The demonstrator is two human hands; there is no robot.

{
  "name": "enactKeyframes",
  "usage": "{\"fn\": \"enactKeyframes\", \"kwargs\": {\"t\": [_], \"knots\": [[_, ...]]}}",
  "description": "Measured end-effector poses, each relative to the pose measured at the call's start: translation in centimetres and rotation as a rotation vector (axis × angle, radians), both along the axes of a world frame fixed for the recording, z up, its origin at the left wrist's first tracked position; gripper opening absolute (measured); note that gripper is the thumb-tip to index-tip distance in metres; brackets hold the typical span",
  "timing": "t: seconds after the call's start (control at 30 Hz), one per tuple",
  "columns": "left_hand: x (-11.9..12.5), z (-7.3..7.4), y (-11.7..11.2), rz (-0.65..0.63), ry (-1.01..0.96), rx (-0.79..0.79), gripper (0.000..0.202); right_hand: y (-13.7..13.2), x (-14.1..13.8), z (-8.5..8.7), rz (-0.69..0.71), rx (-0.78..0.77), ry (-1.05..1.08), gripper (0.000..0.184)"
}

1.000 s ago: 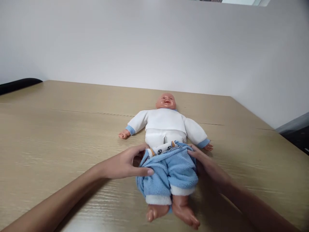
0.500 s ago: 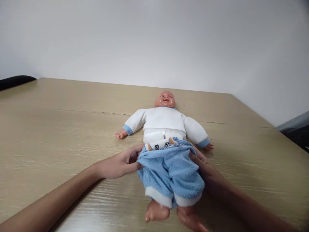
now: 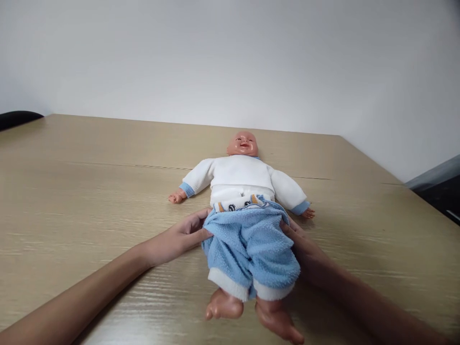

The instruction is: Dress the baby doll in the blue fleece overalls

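Observation:
A baby doll (image 3: 242,143) in a white top (image 3: 240,177) lies on its back on the wooden table (image 3: 89,191), head away from me. Light blue fleece trousers (image 3: 251,247) with white cuffs cover its legs up to the hips. My left hand (image 3: 179,237) pinches the waistband at the doll's left-side hip. My right hand (image 3: 304,249) grips the waistband on the other side, its fingers partly hidden behind the fabric. The doll's bare feet (image 3: 247,311) stick out toward me.
A white wall rises behind the table. A dark rounded object (image 3: 17,117) sits past the far left table edge, and a dark surface (image 3: 438,191) lies beyond the right edge.
Both hands have drawn the blue trousers further up the doll's body toward its waist, covering more of the white underlayer. The doll has shifted slightly away from me.

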State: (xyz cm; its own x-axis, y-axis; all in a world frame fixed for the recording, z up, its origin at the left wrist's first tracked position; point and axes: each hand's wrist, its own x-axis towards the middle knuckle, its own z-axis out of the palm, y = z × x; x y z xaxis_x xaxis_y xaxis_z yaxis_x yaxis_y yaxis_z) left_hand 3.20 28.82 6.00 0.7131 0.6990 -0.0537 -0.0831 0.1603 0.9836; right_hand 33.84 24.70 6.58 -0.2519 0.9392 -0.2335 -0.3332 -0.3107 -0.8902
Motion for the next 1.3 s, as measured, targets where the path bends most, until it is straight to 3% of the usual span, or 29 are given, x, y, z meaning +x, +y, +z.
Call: {"fn": "enactKeyframes", "kwargs": {"t": [0.13,0.3,0.6,0.8,0.97,1.07,1.17,1.23,1.3], "knots": [[0.3,-0.9,0.1,0.062,-0.102,-0.04,0.042,0.2,-0.1,0.0,-0.002,0.016,-0.049,0.058],[0.5,-1.3,0.2,0.14,-0.117,-0.095,0.041,0.4,0.5,-1.2,-0.01,0.045,-0.068,0.048],[0.3,-1.5,0.5,0.148,-0.06,-0.035,0.053,0.8,1.3,-2.1,-0.003,0.119,-0.132,0.041],[-0.7,0.3,0.3,0.173,0.162,0.131,0.055,1.0,1.0,-1.3,0.023,0.131,-0.079,0.033],[-1.7,2.0,0.5,0.112,0.366,0.298,0.05,0.6,0.7,-0.2,0.028,0.115,-0.048,0.027],[-2.2,1.9,0.7,0.062,0.345,0.236,0.051,0.5,1.3,0.0,0.061,0.174,-0.115,0.021],[-2.7,1.1,0.9,-0.009,0.227,0.149,0.064,0.7,2.4,0.2,0.102,0.358,-0.372,0.021],[-2.8,0.5,1.0,-0.001,0.171,0.096,0.064,0.8,2.9,0.2,0.121,0.443,-0.529,0.025],[-2.6,-0.2,1.0,0.052,0.099,0.032,0.061,0.9,2.9,0.0,0.118,0.397,-0.506,0.026]]}}
